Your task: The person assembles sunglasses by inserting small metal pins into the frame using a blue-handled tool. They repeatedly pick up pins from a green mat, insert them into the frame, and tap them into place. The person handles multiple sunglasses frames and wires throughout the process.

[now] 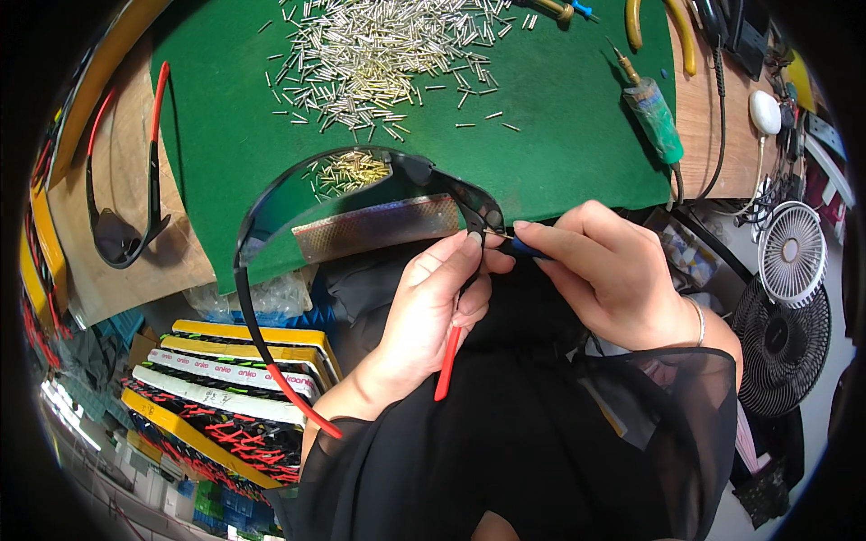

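My left hand (424,298) pinches a pair of wraparound sunglasses (417,169) near one hinge, its fingers wrapped round that black temple. The temple's red tip hangs below the hand; the other temple, also red-tipped, curves down at the left. My right hand (618,279) grips a small screwdriver with a blue handle (528,249). Its thin shaft points left and meets the glasses at the hinge; the exact contact is too small to make out. Beyond the lens, small brass-coloured pins (354,169) and a perforated metallic strip (374,227) lie on the green mat (559,135).
A large heap of metal pins (379,54) covers the mat's far part. At the right are a green-handled soldering iron (654,117), cables and a white fan (792,252). Another pair of sunglasses (117,236) lies left. Boxes (216,388) packed with red-tipped glasses stand lower left.
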The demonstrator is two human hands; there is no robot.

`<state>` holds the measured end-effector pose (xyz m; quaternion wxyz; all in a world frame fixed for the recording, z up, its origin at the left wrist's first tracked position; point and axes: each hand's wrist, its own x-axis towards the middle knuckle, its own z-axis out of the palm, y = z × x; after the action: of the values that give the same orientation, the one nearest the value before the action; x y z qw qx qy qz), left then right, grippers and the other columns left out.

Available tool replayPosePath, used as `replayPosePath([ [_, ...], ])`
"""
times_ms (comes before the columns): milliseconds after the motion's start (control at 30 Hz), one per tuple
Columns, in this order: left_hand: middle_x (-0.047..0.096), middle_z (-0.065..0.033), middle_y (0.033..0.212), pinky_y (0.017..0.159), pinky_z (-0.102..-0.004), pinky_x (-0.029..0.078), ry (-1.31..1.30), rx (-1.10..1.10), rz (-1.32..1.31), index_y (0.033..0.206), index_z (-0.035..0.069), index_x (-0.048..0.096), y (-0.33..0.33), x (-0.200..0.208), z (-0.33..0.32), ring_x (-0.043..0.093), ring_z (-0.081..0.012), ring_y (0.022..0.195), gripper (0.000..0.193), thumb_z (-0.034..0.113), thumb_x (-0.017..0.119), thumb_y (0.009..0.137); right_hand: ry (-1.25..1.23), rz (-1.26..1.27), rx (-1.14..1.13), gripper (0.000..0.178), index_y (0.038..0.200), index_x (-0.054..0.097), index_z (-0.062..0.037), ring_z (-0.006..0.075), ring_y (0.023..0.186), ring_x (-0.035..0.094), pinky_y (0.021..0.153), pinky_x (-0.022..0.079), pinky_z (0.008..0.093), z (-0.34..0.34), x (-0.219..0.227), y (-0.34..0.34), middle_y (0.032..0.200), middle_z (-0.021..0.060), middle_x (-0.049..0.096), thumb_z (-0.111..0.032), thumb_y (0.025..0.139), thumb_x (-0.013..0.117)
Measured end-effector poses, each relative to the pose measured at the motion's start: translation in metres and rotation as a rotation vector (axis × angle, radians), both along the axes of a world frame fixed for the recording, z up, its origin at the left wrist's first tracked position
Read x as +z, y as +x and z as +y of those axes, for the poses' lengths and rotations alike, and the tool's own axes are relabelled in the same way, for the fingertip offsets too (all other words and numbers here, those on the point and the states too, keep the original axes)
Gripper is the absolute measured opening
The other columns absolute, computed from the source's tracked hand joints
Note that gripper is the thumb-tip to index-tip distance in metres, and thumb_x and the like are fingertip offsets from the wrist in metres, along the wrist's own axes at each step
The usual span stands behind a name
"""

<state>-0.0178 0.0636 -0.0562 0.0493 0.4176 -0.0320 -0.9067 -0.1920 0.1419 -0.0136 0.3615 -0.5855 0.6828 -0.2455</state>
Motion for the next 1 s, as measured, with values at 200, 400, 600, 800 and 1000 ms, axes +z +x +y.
replayPosePath([
  [200,0.058,-0.0023,0.074,0.041,-0.0175,0.026,-0.273,-0.110,-0.112,0.096,0.002,0.056,-0.009,0.001,0.006,0.033,-0.0036,0.045,0.022,0.021,0.043,0.093,0.016,0.161,0.009,0.021,0.088,0.054,-0.0053,0.0246,0.058,0.055,0.048,0.045,0.0315,-0.008,0.004,0.006,0.078,0.0083,0.046,-0.003,0.068,0.061],
  [400,0.060,-0.0027,0.076,0.042,-0.0168,0.028,-0.267,-0.093,-0.089,0.097,0.002,0.056,-0.008,0.000,0.007,0.036,-0.0034,0.047,0.024,0.022,0.044,0.093,0.042,0.175,0.012,0.015,0.072,0.048,-0.0056,0.0272,0.055,0.054,0.047,0.045,0.0334,-0.005,-0.009,0.004,0.066,0.0104,0.048,-0.012,0.079,0.059],
  [600,0.056,-0.0018,0.069,0.043,-0.0179,0.028,-0.228,-0.103,-0.085,0.095,0.001,0.058,-0.007,-0.004,0.005,0.036,-0.0043,0.048,0.028,0.024,0.043,0.094,0.051,0.140,-0.026,0.022,0.068,0.049,-0.0056,0.0293,0.053,0.054,0.046,0.045,0.0344,-0.005,-0.017,0.004,0.061,0.0111,0.051,-0.019,0.080,0.061],
  [800,0.053,-0.0025,0.068,0.043,-0.0170,0.029,-0.246,-0.086,-0.091,0.090,0.002,0.058,-0.008,-0.005,0.007,0.036,-0.0052,0.047,0.027,0.026,0.045,0.093,-0.012,0.342,0.099,0.021,0.068,0.048,-0.0070,0.0225,0.051,0.053,0.044,0.044,0.0300,-0.008,-0.013,0.003,0.062,0.0073,0.046,-0.020,0.079,0.061],
  [1000,0.054,-0.0034,0.069,0.042,-0.0168,0.027,-0.213,-0.064,-0.072,0.089,0.002,0.057,-0.008,-0.006,0.007,0.036,-0.0047,0.047,0.026,0.025,0.046,0.093,-0.227,0.420,0.214,0.015,0.074,0.050,-0.0065,0.0177,0.052,0.050,0.044,0.042,0.0271,-0.009,-0.015,-0.001,0.063,0.0043,0.042,-0.016,0.076,0.061],
])
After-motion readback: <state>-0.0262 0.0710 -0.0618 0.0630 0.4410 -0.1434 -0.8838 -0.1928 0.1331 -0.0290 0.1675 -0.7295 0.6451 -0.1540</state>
